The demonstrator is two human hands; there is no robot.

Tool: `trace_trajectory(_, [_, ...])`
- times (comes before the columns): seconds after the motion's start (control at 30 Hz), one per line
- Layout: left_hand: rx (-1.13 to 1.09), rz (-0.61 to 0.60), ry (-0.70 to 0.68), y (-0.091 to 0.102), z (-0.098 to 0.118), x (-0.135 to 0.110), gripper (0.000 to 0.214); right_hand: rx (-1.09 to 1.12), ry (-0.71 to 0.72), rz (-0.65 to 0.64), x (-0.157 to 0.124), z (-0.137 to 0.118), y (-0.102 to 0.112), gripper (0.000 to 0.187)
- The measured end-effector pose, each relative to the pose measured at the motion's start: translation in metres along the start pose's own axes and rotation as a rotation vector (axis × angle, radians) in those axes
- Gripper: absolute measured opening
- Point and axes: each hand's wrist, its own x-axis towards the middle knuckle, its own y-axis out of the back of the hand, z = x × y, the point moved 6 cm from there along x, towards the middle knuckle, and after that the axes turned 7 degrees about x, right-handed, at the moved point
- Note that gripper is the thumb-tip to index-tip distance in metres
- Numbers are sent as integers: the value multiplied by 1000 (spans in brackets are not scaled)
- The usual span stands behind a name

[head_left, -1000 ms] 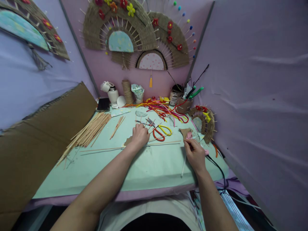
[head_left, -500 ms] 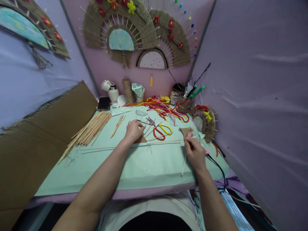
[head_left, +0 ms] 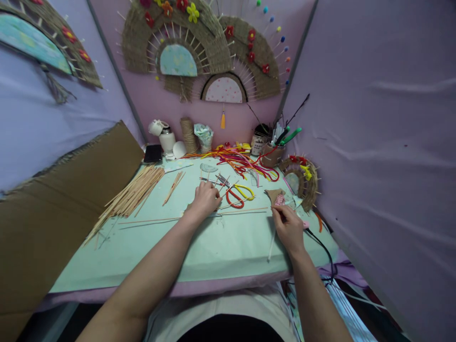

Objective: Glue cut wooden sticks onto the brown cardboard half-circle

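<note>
Bearing illegible print, a can [head_left: 258, 145] stands beyond the right hand [head_left: 288, 227].

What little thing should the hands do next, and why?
Maybe lift the left hand a tiny bit: it hides most of the brown piece and the inner ends of the thin sticks fanning out around it, so you can't see how they sit.
</note>
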Motion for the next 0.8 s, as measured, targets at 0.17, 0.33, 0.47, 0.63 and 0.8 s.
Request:
trace_trajectory(0.17, [26,11,1,-2,1,0,18,0,2,-7,0,0,0,13])
trace_trajectory(0.33, [49,7,-10,-7,1,1,20,3,1,-1,0,0,0,13])
trace_trajectory(0.47, [62,12,-10,-8,1,1,22,6,-4,-3,1,0,-1,13])
trace_trajectory(0.63, [64,10,-5,-9,1,2,22,11,4,2,0,1,-1,13])
trace_trajectory(0.8, [64,8,-1,-9,1,1,22,10,4,1,0,1,-1,13])
